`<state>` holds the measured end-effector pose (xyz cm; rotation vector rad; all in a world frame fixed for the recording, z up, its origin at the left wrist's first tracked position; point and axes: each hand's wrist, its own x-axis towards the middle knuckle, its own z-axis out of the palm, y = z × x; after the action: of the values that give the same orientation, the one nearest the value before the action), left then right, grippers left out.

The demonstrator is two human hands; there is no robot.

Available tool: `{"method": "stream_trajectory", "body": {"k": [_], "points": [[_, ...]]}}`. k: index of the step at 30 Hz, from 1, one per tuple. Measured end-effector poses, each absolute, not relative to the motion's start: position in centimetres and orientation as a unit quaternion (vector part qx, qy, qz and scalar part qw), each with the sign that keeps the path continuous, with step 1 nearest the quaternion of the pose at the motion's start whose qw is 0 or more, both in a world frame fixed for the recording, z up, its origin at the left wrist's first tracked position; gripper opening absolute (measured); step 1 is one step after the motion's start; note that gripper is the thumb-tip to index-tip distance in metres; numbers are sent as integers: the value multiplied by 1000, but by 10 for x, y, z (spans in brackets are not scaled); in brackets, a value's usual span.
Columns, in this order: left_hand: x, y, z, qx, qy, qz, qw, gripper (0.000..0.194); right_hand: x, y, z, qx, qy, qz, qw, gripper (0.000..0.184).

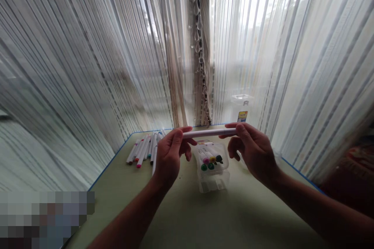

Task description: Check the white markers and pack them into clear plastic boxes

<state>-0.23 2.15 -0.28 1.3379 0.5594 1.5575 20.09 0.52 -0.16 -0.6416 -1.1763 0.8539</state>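
A white marker (204,133) is held level in the air between my two hands. My left hand (172,151) pinches its left end between thumb and fingers. At its other end, my right hand (254,146) grips the marker the same way, with the lower fingers curled. Below the marker, a clear plastic case (213,183) lies open on the table, holding several markers (209,157) with pink, yellow and green ends. Left of my left hand, a pile of white markers (143,149) with coloured ends lies on the table, partly hidden by that hand.
The pale green table (181,218) has a blue edge. A clear plastic container (242,107) with a yellow label stands upright at the back right. Striped sheer curtains (140,54) and a string of clear beads (198,27) hang behind the table.
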Motion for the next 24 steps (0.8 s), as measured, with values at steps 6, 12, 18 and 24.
{"method": "stream_trajectory", "body": {"k": [6,12,18,24], "points": [[-4,22,-2,564,241,633,473,34,202,6,-3,-295,-529,376,701,33],[-6,23,-3,584,266,624,447,29,204,8,-5,-300,-547,350,699,31],[-5,25,-3,591,278,624,429,28,202,6,-3,-312,-568,327,687,27],[-4,22,-1,597,296,610,428,29,202,6,-2,-317,-555,339,690,34]]}}
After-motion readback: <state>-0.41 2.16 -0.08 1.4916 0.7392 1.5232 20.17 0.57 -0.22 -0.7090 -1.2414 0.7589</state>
